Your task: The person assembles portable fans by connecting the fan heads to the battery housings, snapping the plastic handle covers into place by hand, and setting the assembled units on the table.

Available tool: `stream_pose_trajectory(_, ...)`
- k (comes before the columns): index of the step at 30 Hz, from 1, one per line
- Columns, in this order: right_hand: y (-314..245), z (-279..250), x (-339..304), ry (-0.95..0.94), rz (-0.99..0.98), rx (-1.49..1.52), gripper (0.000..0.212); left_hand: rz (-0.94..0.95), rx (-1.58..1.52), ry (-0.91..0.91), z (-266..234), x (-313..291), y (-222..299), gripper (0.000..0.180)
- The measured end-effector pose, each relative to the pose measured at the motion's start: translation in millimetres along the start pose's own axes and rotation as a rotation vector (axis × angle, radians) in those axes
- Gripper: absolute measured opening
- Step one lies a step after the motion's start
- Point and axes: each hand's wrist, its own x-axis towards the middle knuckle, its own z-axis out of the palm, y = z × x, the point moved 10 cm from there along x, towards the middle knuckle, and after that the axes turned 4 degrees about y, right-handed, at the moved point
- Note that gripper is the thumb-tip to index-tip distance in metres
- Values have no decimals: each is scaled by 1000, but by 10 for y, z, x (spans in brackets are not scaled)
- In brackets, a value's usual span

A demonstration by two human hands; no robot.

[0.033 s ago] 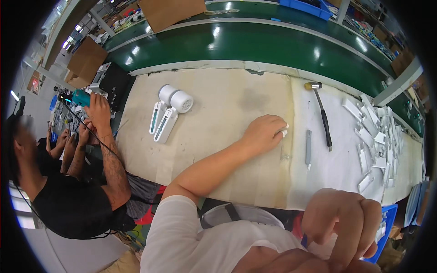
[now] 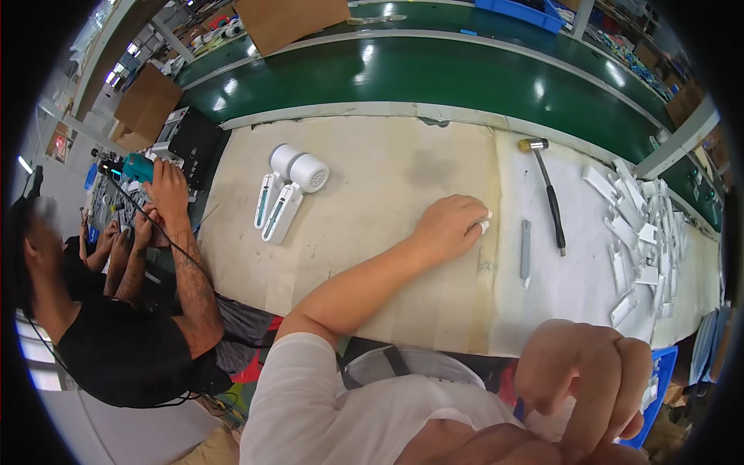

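Observation:
My left hand (image 2: 449, 227) rests on the beige table cover with its fingers curled. A small white piece (image 2: 485, 226) shows at its fingertips; its kind is too small to tell. My right hand (image 2: 585, 380) is raised close to the camera at the lower right, fingers bent and pressed together; whether anything is in them is hidden. To the left of my left hand lie two white handheld devices (image 2: 284, 213) with round heads and slotted handles. A grey utility knife (image 2: 525, 254) and a black-handled hammer (image 2: 552, 200) lie to its right.
White plastic parts (image 2: 647, 232) are heaped at the table's right end. Below them stands a blue crate (image 2: 659, 387). A green conveyor belt (image 2: 434, 77) runs behind the table. On the left, a co-worker (image 2: 124, 341) holds a teal power tool (image 2: 138, 167) beside a black box (image 2: 194, 147).

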Motion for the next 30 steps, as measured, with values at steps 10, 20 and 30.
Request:
stream_pose_trajectory(10, 37, -32, -93, 179, 4, -46, 12, 32, -24, 1, 49, 3, -25, 18)
stream_pose_trajectory(20, 39, -139, -88, -15, 17, -101, 25, 81, -58, 76, -124, -43, -62, 15)
stream_pose_trajectory(30, 1301, -1285, -398, -249, 309, -1877, 25, 247, 19, 32, 162, -114, -87, 18)
